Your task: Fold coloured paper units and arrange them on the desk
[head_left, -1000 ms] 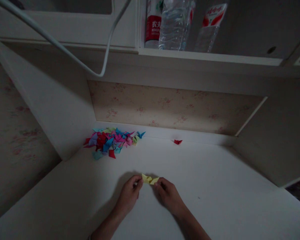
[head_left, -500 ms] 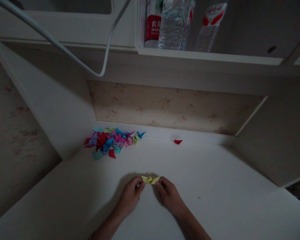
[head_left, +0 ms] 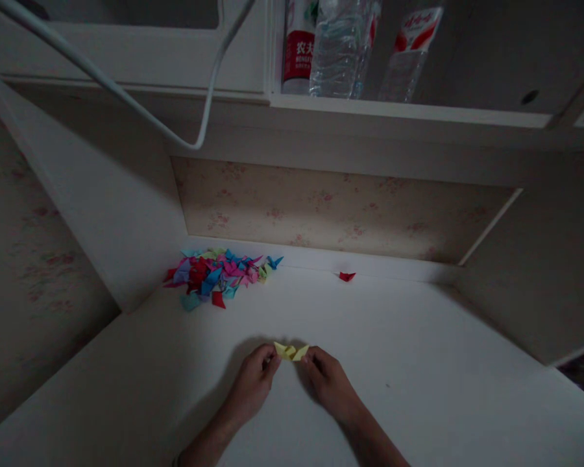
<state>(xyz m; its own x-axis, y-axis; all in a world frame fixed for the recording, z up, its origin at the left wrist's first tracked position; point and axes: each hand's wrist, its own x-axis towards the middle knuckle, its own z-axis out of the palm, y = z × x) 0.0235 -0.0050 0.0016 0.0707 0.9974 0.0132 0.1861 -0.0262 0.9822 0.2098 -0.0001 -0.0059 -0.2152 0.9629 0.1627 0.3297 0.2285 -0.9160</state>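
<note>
A small yellow folded paper boat [head_left: 291, 352] is held between my two hands, a little above or on the white desk [head_left: 350, 324]. Its left tip is pinched by the thumb and fingers of my left hand [head_left: 255, 376]. My right hand [head_left: 325, 376] pinches the right tip in the same way. The boat's ends point up and outward, with a folded piece in its middle. Beyond the hands, a small red folded paper boat [head_left: 347, 276] rests near the back edge of the desk.
A heap of colourful folded paper pieces [head_left: 211, 272] lies at the back left of the desk. Overhead, a shelf [head_left: 409, 111] holds plastic bottles [head_left: 335, 52]. A white cable or lamp arm [head_left: 141, 107] hangs down at upper left. Side panels [head_left: 530, 259] enclose the desk.
The yellow paper boat has shifted very slightly to the left between my fingers. Both hands keep their grip, and the other things stay where they were.
</note>
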